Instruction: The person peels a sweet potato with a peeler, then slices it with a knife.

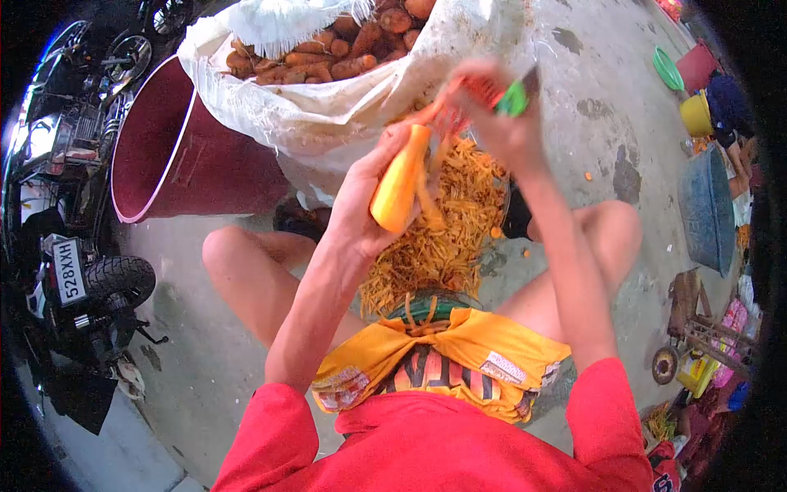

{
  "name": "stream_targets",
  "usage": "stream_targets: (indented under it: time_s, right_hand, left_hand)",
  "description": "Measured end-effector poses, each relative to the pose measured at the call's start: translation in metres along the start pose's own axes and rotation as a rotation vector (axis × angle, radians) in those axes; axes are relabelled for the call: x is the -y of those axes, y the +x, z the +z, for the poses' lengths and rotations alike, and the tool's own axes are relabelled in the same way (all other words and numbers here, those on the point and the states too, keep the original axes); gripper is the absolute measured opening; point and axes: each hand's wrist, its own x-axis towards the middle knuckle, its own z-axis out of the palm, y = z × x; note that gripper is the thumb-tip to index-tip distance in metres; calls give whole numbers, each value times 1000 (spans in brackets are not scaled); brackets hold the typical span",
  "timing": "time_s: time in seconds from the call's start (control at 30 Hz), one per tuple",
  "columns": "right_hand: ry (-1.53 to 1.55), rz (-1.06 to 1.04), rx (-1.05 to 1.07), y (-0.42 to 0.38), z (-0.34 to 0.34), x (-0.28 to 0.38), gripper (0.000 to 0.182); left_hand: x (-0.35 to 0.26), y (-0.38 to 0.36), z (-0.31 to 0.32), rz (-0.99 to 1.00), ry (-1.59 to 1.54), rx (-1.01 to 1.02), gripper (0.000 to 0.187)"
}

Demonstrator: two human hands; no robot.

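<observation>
My left hand [354,205] is wrapped round a thick carrot [397,190], its near part peeled to bright orange. Motion smears my right hand [504,123], which grips a green-handled peeler [514,98] by the carrot's far end. Something reddish and blurred lies between the two hands. Thin peel strips hang beside the carrot. Below them, a big heap of carrot peelings [459,238] fills the space between my legs.
Ahead, a white woven sack [320,111] holds many unpeeled carrots [344,53]. A maroon tub [197,164] stands left of it, near a parked motorcycle [106,279]. Farther right are a blue-grey basin [705,209], a yellow bucket [696,115] and another person's arm [738,172].
</observation>
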Motion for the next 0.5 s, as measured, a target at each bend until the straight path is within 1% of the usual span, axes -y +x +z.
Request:
stream_targets:
  time_s: [0.03,0.07,0.1,0.17,0.2,0.23,0.3,0.33,0.37,0.43,0.47,0.5]
  right_hand:
    - [11,150,-150,4,-11,-14,13]
    - [-54,76,-174,8,-20,-23,13]
    - [-56,75,-171,4,-15,-16,13]
    - [239,143,-72,-9,8,16,16]
    - [42,47,78,-17,15,28,18]
    - [45,45,76,-12,16,30,18]
    - [-32,-149,168,-9,18,33,20]
    - [69,15,128,-10,17,25,22]
    - [68,17,129,-10,19,19,22]
    - [178,192,-26,-5,24,16,15]
    - [117,159,24,-6,24,19,16]
    - [121,151,23,-5,29,21,16]
  left_hand:
    - [1,0,-1,-6,-5,-4,34]
    - [2,0,-1,45,31,-11,33]
    - [2,0,0,100,70,-16,32]
    - [1,-3,8,132,116,-36,30]
    - [2,-5,12,157,164,-58,27]
    - [1,-6,13,181,213,-80,25]
    - [3,-5,0,168,216,-83,27]
    - [2,-1,-7,188,147,-33,33]
    - [0,7,-13,219,76,27,40]
    - [-8,11,-19,220,39,61,40]
    - [-11,10,-21,149,-11,105,35]
    - [-15,8,-15,78,-57,149,30]
